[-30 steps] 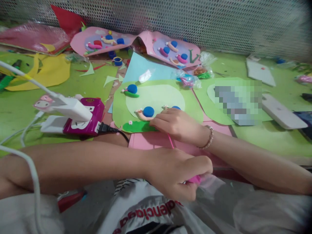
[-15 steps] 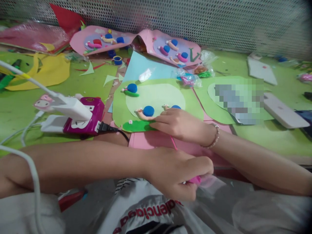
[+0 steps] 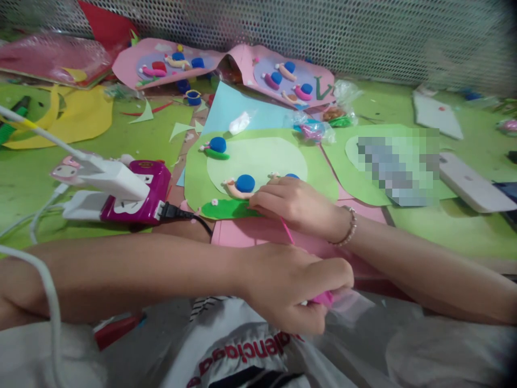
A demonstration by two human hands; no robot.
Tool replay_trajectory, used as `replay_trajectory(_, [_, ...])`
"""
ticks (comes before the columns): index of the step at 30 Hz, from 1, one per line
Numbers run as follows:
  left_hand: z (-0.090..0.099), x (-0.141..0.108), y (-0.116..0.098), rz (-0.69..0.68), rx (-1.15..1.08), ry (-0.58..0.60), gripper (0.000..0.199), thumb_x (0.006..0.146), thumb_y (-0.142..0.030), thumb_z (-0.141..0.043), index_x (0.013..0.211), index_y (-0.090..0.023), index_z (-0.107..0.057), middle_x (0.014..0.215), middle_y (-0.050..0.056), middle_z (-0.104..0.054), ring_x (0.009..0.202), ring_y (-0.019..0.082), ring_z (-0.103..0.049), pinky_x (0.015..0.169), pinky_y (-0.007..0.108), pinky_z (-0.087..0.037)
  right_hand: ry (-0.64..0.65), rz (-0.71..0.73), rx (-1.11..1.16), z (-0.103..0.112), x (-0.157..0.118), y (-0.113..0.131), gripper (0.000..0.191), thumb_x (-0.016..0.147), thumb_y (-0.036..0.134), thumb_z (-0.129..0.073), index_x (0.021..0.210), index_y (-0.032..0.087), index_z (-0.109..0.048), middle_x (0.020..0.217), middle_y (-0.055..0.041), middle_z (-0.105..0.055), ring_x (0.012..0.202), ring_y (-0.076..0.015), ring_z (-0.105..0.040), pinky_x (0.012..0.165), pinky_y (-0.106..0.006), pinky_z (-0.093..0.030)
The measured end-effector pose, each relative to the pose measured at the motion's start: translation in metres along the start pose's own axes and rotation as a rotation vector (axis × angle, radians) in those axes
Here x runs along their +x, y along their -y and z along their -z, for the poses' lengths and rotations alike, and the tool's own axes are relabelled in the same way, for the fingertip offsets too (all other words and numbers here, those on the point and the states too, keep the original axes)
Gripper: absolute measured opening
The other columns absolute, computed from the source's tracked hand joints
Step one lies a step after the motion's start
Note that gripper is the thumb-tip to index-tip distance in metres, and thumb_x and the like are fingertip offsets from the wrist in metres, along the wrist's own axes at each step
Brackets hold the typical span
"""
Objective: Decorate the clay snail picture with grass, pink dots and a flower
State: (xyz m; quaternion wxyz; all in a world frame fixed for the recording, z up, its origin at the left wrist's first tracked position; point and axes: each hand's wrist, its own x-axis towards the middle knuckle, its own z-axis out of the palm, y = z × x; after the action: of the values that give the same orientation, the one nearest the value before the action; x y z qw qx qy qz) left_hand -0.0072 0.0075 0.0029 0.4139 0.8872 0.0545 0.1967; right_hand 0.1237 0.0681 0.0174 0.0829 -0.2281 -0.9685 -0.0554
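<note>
I have a mesh screen (image 3: 323, 37) along the back of the tabletop (image 3: 436, 231), and from my distant seat I'm taking the green card (image 3: 196, 186) as my landmark. Beyond its far edge, a blue sheet (image 3: 226, 105) carries a wrapped white lump (image 3: 239, 123); off to the card's left, a purple power strip (image 3: 159, 188); well to its right, a pale phone (image 3: 470, 180).

Here's the right hand (image 3: 294, 207), over the card's near edge, fingers curled downward just beside a clay snail (image 3: 244, 185) and partly covering another snail (image 3: 291, 177). Pinching something? I cannot tell; the fingertips are mostly hidden.

Now the relation I'm watching: a thin pink strand (image 3: 287, 230) pokes out from beneath that right hand on the card's near side, its long axis slanting toward me and slightly rightward, down to the back of the left hand (image 3: 297, 291). The right hand covers its far end; whether its near end touches the left hand or passes behind it, I can't make out.

And that left hand, on the card's near side and apart from it, is closed around a pink lump (image 3: 322, 298), a clear wrapper (image 3: 353, 306) trailing rightward from the fist.
</note>
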Motion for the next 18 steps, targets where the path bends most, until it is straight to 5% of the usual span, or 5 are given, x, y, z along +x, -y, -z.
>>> replay_trajectory(12, [0.000,0.000,0.001,-0.003,0.022,-0.010,0.019,0.071,-0.020,-0.041,0.087,-0.022,-0.029,0.066,-0.004,-0.049,0.054,0.012,-0.041,0.046,0.024,-0.032,0.040,0.192,-0.062,0.002,-0.009,-0.005,0.026,0.092,0.011,-0.038,0.108,0.009,-0.057,0.080,-0.0061,-0.063,0.067,-0.0145,-0.052,0.061,-0.029,-0.035])
replay_trajectory(18, [-0.001,0.001,0.000,-0.019,0.041,-0.023,0.020,0.072,-0.020,-0.041,0.087,-0.023,-0.028,0.068,-0.004,-0.051,0.056,0.012,-0.041,0.048,0.024,-0.033,-0.093,0.008,-0.014,-0.001,-0.006,-0.003,0.026,0.095,0.021,-0.036,0.104,0.011,-0.058,0.073,-0.0043,-0.061,0.061,-0.0133,-0.047,0.060,-0.028,-0.035])
